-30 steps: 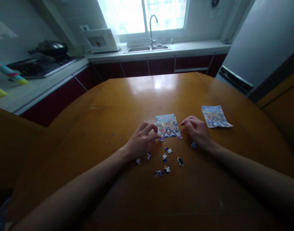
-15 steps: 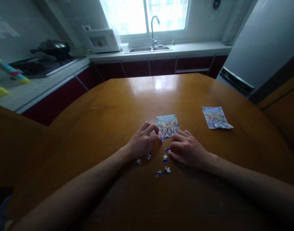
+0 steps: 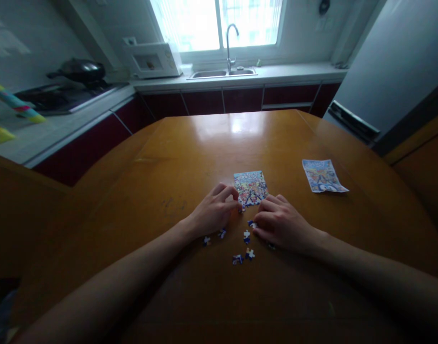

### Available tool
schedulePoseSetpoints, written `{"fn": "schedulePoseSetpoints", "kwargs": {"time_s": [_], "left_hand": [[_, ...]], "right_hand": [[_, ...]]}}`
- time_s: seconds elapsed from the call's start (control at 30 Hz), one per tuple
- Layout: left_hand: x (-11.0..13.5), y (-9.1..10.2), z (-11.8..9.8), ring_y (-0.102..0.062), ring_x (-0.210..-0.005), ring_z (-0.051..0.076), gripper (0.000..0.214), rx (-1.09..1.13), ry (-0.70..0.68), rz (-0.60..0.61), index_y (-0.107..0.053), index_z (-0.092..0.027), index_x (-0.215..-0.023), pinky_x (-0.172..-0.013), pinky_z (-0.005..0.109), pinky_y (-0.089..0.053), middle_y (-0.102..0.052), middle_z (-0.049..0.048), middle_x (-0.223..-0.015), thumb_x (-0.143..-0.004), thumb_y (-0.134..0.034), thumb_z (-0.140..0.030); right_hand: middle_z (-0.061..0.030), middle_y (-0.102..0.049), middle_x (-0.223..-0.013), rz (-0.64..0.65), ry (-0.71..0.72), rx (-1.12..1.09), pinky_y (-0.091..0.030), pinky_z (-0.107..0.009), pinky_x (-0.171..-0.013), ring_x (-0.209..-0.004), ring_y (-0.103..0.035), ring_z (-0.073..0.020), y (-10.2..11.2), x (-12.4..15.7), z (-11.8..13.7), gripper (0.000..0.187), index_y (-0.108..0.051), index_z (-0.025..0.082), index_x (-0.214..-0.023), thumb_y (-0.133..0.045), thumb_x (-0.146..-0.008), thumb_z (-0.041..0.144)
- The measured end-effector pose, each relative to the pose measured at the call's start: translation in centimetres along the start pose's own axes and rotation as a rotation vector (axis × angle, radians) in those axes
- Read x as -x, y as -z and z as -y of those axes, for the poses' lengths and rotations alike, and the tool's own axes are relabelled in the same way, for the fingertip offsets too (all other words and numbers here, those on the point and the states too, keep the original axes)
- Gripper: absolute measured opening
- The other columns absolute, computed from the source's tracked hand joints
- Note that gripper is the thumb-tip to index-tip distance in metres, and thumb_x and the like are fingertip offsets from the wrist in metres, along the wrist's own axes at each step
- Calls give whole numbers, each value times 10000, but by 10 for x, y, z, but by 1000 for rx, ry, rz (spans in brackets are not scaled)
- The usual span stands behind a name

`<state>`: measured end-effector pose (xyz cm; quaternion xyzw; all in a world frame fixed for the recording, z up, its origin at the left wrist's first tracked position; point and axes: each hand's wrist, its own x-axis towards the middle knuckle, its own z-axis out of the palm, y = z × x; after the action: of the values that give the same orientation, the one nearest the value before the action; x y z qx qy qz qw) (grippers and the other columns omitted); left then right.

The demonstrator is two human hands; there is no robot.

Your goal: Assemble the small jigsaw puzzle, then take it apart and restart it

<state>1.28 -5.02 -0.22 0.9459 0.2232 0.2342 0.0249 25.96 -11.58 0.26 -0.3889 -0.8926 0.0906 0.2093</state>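
A partly assembled jigsaw puzzle (image 3: 250, 186) with a colourful crowded picture lies flat on the wooden table. At its lower left edge my left hand (image 3: 215, 208) is closed in a pinch on a small jigsaw piece (image 3: 242, 209). My right hand (image 3: 281, 222) rests by the lower right corner, fingers curled, thumb and fingertips on a blue and white jigsaw piece (image 3: 252, 223). Loose pieces lie nearer me: a white and blue piece (image 3: 246, 236), an orange and white piece (image 3: 250, 253), a printed piece (image 3: 237, 259), and two by my left wrist (image 3: 206, 241). Another is partly hidden under my right hand.
A creased picture sheet (image 3: 324, 176) lies on the table (image 3: 204, 143) to the right. Beyond the table are a counter with a sink (image 3: 224, 73), a microwave (image 3: 152, 60), a stove with a black pan (image 3: 79, 71), and a fridge (image 3: 390, 71) at right.
The whole view has shifted very slightly. Both hands and the pieces keep nearly the same places.
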Motion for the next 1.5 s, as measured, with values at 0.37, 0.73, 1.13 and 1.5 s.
{"fn": "schedulePoseSetpoints", "kwargs": {"time_s": [0.37,0.73,1.13,1.5], "left_hand": [[0,0,0,-468,-1005,228,350,-8,-5,3,-706,-219,-977,-892,387,-515,-598,68,-1069,-802,-518,19],[1,-1,-2,-468,-1012,236,379,-11,2,-18,-667,-208,-1032,-891,389,-515,-583,70,-1063,-762,-531,20],[2,-3,-1,-481,-977,219,329,-26,7,-88,-686,-214,-983,-863,359,-505,-602,60,-1036,-798,-522,2],[3,-6,2,-477,-960,219,311,-20,16,-111,-694,-212,-972,-836,346,-488,-595,58,-1020,-810,-531,-1]], "right_hand": [[-55,-646,-865,-34,-22,-27,-402,-379,-811,-880,-540,-220,-5,0,-3,92,-687,226,-828,-621,-892,233],[-54,-644,-878,-117,-33,-23,-425,-382,-818,-889,-532,-226,-8,-4,-15,77,-711,238,-869,-637,-885,229],[-49,-654,-843,-187,-24,-31,-416,-389,-784,-854,-546,-225,8,-13,-22,105,-754,259,-917,-651,-900,248],[-47,-642,-844,-157,-23,-44,-406,-373,-807,-883,-547,-219,-14,-25,-29,97,-753,230,-877,-657,-889,242]]}}
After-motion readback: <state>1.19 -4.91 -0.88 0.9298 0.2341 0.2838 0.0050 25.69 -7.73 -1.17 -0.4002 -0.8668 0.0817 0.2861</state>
